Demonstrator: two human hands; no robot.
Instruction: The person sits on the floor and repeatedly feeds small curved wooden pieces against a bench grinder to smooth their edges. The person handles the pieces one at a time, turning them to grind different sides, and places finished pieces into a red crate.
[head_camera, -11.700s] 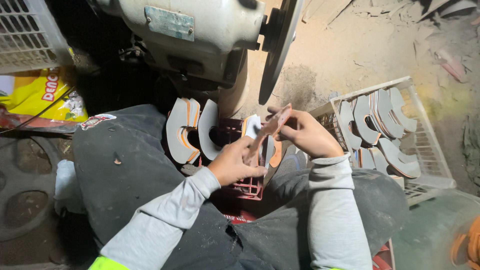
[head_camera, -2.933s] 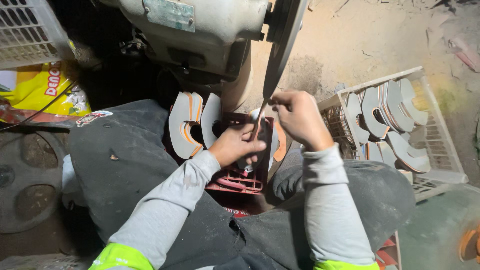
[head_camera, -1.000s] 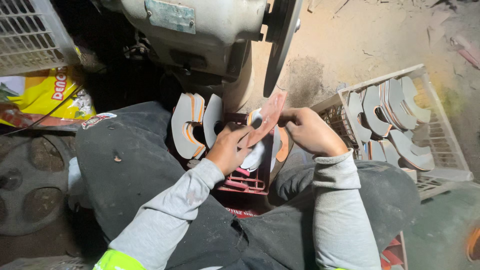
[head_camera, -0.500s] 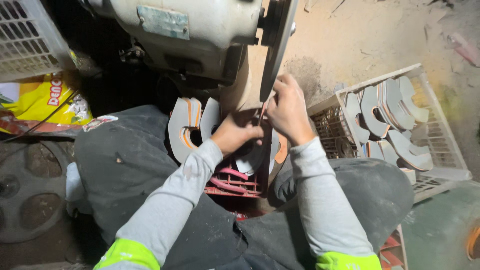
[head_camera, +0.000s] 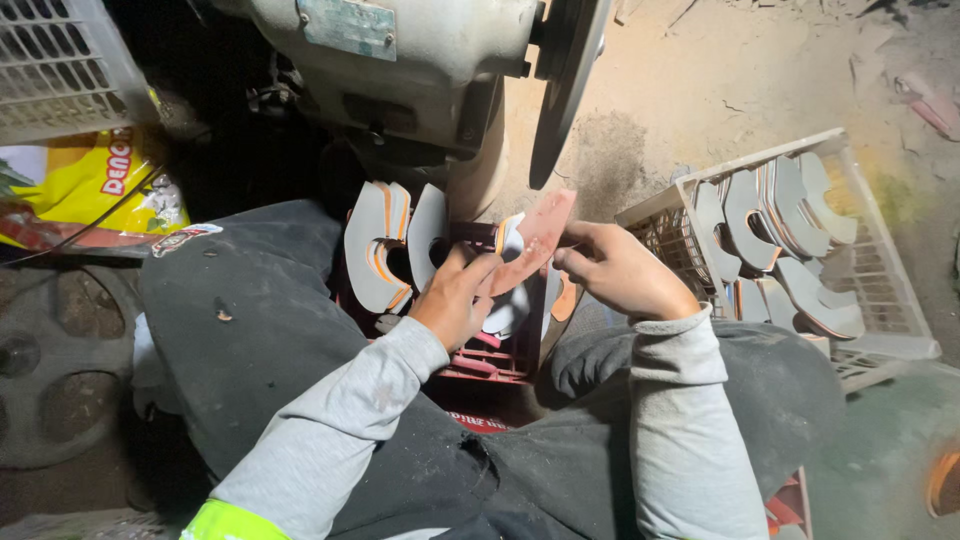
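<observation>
Both hands, left hand (head_camera: 455, 300) and right hand (head_camera: 620, 270), pinch one pink curved piece (head_camera: 530, 240) just below the grinding wheel (head_camera: 565, 80); shaped pieces fill the white crate (head_camera: 900, 310) right of it, more wait in the red crate (head_camera: 500, 350).

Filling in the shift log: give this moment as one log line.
left hand: holds curved piece | right hand: pinches same piece | piece: below grinding wheel, apart | red crate: between knees

Matt pinkish flat piece (head_camera: 535, 235), dull metal grinder housing (head_camera: 420, 50), white plastic crate (head_camera: 880, 300)
</observation>
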